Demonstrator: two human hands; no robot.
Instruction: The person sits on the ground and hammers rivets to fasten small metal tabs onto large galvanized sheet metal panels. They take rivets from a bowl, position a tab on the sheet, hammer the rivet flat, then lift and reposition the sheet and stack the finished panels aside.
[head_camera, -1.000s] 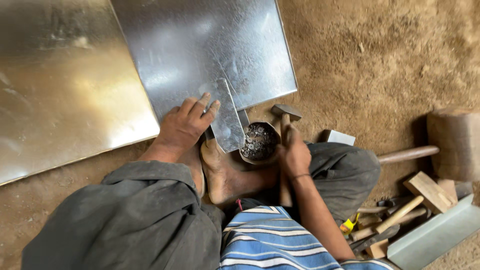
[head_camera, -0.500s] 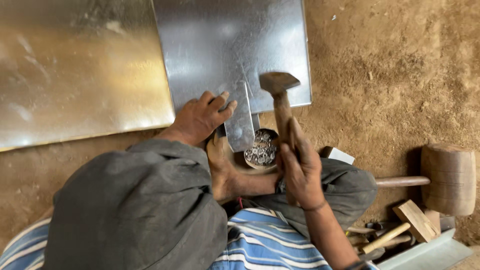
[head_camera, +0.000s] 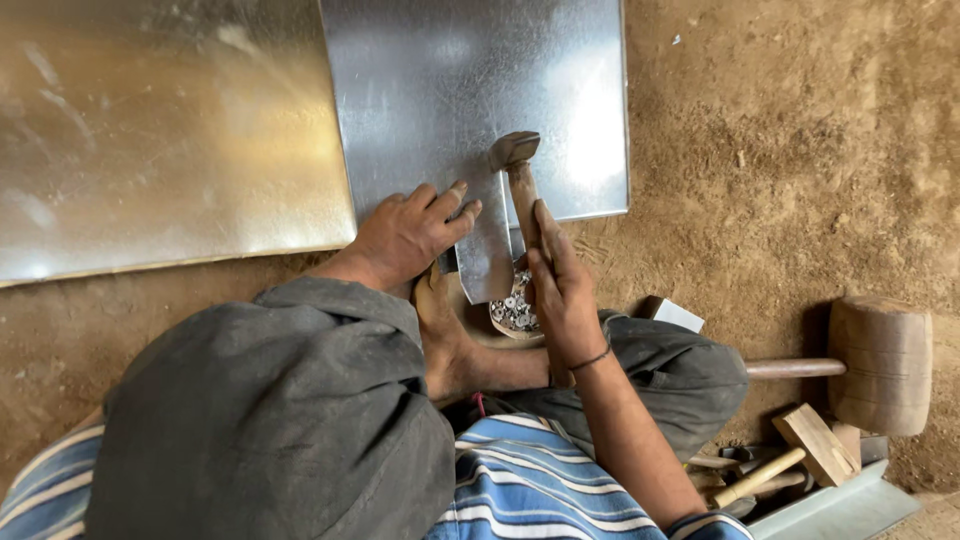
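Bare earth floor, dusty and brown, with two metal sheets laid flat on it: far left, a big sheet (head_camera: 160, 130) glowing a dull gold, and beside it a silvery sheet (head_camera: 480, 100) whose near edge faces the person seated on the ground. Moving right, the left hand (head_camera: 410, 235) lies palm down with fingers spread, pressing a narrow metal strip (head_camera: 487, 250) that runs from the silvery sheet's near edge back toward the body, its long axis pointing almost straight away from the person. That hand grips nothing; it simply pins the strip flat, fingertips on its left edge. Just under the strip's near end sits a small bowl (head_camera: 515, 312) of little metal pieces (rivets or washers, too small to tell), right by the person's bare foot (head_camera: 445, 330). Next along, the right hand (head_camera: 560, 290) is wrapped around the wooden handle of a hammer (head_camera: 518, 175), forefinger stretched up along the shaft, the head poised over the strip's far end where it meets the sheet. So the hammer head lies just ahead of both hands, the right one driving it, the left just beside it, forearm angled in from the lower right. Farther right, well apart, a big wooden mallet (head_camera: 880, 360) rests on the dirt, with wooden tools (head_camera: 800, 450) heaped near the knee.
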